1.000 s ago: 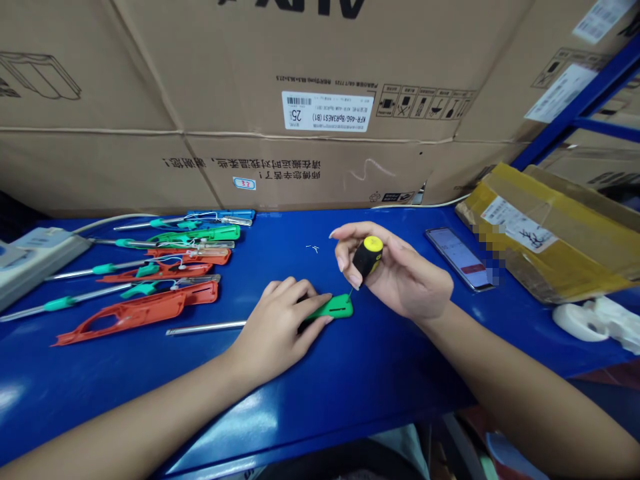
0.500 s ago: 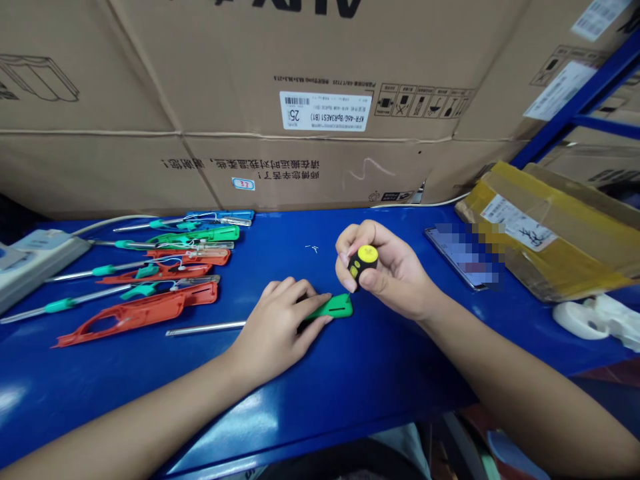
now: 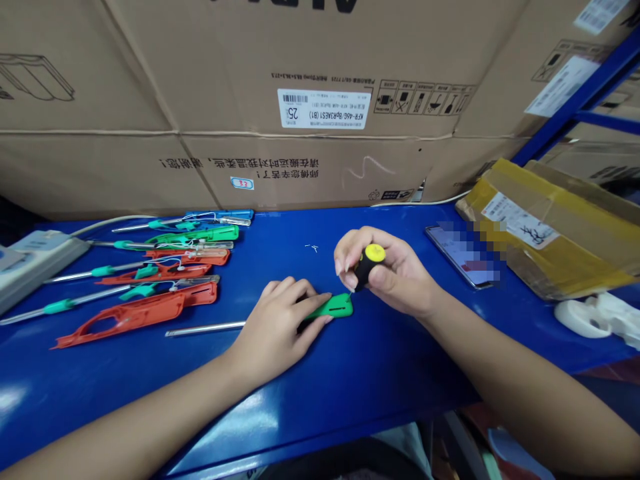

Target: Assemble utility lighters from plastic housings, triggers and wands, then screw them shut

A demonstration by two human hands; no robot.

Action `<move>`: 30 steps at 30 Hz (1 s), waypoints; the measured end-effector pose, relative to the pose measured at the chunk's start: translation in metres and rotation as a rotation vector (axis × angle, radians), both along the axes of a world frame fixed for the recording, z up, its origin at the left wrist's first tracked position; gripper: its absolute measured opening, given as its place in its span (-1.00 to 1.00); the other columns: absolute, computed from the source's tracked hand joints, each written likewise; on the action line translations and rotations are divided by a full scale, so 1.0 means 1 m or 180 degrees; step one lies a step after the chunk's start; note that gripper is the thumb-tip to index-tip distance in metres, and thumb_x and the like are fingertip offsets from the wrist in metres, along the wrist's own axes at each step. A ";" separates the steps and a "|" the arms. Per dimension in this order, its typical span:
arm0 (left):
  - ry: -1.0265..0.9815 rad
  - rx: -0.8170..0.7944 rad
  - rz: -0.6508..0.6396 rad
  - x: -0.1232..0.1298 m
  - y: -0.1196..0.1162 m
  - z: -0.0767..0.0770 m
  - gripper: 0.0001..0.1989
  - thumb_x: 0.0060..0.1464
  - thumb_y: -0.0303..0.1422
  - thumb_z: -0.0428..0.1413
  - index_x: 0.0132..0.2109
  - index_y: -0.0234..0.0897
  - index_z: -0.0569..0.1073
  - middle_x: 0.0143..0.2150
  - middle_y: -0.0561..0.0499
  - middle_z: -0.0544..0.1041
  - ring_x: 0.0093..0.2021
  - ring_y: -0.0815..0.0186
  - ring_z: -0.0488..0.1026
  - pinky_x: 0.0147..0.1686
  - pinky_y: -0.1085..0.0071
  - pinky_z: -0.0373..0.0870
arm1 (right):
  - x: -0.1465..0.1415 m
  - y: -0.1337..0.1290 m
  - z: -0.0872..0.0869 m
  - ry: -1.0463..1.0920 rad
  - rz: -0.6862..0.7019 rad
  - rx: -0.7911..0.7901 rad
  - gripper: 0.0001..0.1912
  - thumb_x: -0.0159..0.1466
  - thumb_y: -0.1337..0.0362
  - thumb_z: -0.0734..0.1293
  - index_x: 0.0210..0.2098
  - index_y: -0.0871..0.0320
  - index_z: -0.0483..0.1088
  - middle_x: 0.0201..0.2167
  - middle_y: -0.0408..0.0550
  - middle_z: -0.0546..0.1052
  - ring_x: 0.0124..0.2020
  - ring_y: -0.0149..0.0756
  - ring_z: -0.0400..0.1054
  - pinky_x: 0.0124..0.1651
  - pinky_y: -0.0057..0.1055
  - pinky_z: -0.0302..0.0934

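Under my left hand [image 3: 284, 319] lies a green gas lighter [image 3: 336, 306], pressed flat to the table between thumb and fingers. Its metal tube [image 3: 205, 329] sticks out to the left; most of the body is covered by the hand. My right hand [image 3: 393, 267] is closed round a black and yellow screwdriver [image 3: 369, 263], which is tilted, with its tip at the right end of the green body. A few tiny white pieces [image 3: 312, 248], too small to name, lie behind my hands.
Several opened lighters, with red casings [image 3: 145, 313], green and blue ones, lie at the left beside a power strip [image 3: 47, 257]. At the right are a phone [image 3: 460, 257], a taped cardboard package [image 3: 550, 227] and a white object [image 3: 583, 317]. A large carton [image 3: 225, 147] stands behind the table.
My right hand has turned a little on the screwdriver, and its handle now leans more to the right. The left hand and the green lighter have stayed in place.
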State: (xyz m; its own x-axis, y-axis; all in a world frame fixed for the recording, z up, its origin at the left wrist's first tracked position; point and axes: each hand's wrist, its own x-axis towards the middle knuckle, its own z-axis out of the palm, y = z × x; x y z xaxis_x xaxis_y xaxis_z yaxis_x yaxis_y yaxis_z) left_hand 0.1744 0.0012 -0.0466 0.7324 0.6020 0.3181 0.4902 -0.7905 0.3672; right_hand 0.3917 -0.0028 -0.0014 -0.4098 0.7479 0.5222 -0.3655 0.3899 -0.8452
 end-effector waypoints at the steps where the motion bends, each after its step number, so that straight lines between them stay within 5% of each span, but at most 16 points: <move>1: -0.0002 0.0004 -0.0002 0.000 0.000 0.000 -0.73 0.32 -0.29 0.11 0.11 -0.18 0.52 -0.17 -0.03 0.50 -0.17 0.21 0.36 -0.17 0.23 0.18 | -0.001 0.000 -0.001 0.0033 0.0002 -0.0004 -0.85 0.34 0.24 0.39 -0.18 0.14 0.36 -0.20 -0.09 0.44 -0.43 -0.47 0.31 -0.34 -0.42 0.20; 4: 0.0006 0.0001 0.0001 0.001 0.000 0.000 -0.72 0.32 -0.29 0.11 0.12 -0.17 0.52 -0.17 -0.03 0.50 -0.16 0.20 0.37 -0.17 0.24 0.19 | -0.002 0.001 -0.002 0.0106 -0.0160 -0.0124 -0.81 0.30 0.29 0.43 -0.21 0.10 0.30 -0.26 -0.18 0.43 -0.52 -0.54 0.24 -0.43 -0.49 0.14; 10: 0.0023 -0.0009 0.0009 0.000 0.000 0.001 -0.72 0.32 -0.28 0.10 0.13 -0.17 0.52 -0.15 -0.04 0.50 -0.15 0.19 0.37 -0.16 0.23 0.19 | -0.001 -0.001 0.005 0.0063 -0.0135 -0.0406 -0.61 0.44 -0.04 0.18 -0.16 0.16 0.40 -0.28 -0.05 0.45 -0.48 -0.42 0.22 -0.37 -0.37 0.18; 20: 0.0009 0.0012 0.0003 0.000 0.000 0.000 -0.73 0.32 -0.28 0.10 0.11 -0.17 0.53 -0.17 -0.02 0.50 -0.17 0.21 0.35 -0.18 0.24 0.18 | -0.008 -0.003 -0.002 0.0204 -0.0001 -0.0183 -0.82 0.31 0.24 0.42 -0.22 0.13 0.34 -0.26 -0.16 0.38 -0.50 -0.54 0.22 -0.43 -0.47 0.13; 25: 0.0038 -0.0003 0.0007 0.001 0.001 0.001 -0.72 0.33 -0.28 0.10 0.13 -0.16 0.52 -0.16 -0.03 0.49 -0.15 0.20 0.36 -0.17 0.23 0.18 | -0.006 -0.003 0.004 0.0136 -0.0066 -0.0366 -0.65 0.42 -0.01 0.23 -0.15 0.16 0.39 -0.27 -0.08 0.40 -0.47 -0.44 0.21 -0.37 -0.39 0.15; 30: 0.0017 -0.0002 0.0001 0.000 0.001 0.000 -0.72 0.33 -0.29 0.10 0.13 -0.17 0.52 -0.16 -0.02 0.49 -0.16 0.21 0.35 -0.17 0.24 0.18 | -0.004 -0.004 0.003 0.0097 0.0016 -0.0296 -0.63 0.46 0.07 0.18 -0.16 0.24 0.47 -0.28 -0.03 0.40 -0.43 -0.42 0.23 -0.34 -0.38 0.14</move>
